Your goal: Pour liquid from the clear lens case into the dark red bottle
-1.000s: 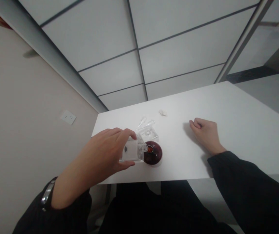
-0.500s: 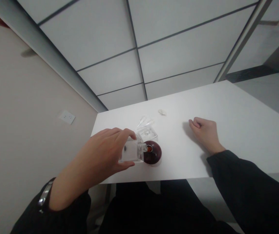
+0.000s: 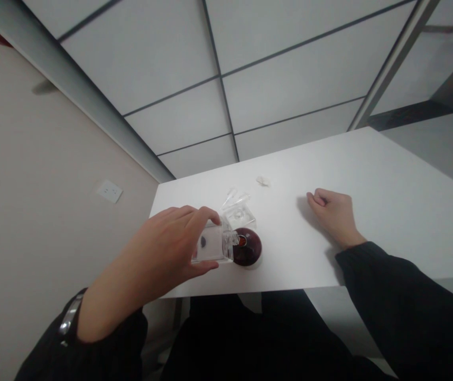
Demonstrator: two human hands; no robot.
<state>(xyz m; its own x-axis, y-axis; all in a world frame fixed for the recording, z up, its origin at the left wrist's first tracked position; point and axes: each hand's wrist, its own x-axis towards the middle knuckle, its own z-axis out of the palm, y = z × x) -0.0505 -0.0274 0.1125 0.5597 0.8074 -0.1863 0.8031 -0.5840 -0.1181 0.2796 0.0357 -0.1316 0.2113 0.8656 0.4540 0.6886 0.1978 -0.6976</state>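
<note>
My left hand (image 3: pixel 170 243) is closed around a clear, square-sided bottle (image 3: pixel 211 244) with a threaded neck. The bottle lies tipped on its side in the grip, its neck pointing right. That neck reaches over the edge of a dark red, rounded vessel (image 3: pixel 250 251), next to a small opening with an orange tint. Whether liquid is flowing cannot be made out. Off to the right, my right hand (image 3: pixel 332 214) forms a fist over the white table, with nothing visible in it.
Behind the vessel sits a clear plastic box (image 3: pixel 240 217) with thin clear pieces (image 3: pixel 234 198) beside it. A small crumpled whitish scrap (image 3: pixel 262 181) lies farther back on the white table (image 3: pixel 388 211). A wall with a socket (image 3: pixel 109 191) stands at left, panelled doors (image 3: pixel 170 63) at the back.
Almost nothing differs. The view has shifted very slightly, and both hands, the bottle and the vessel keep their places relative to each other.
</note>
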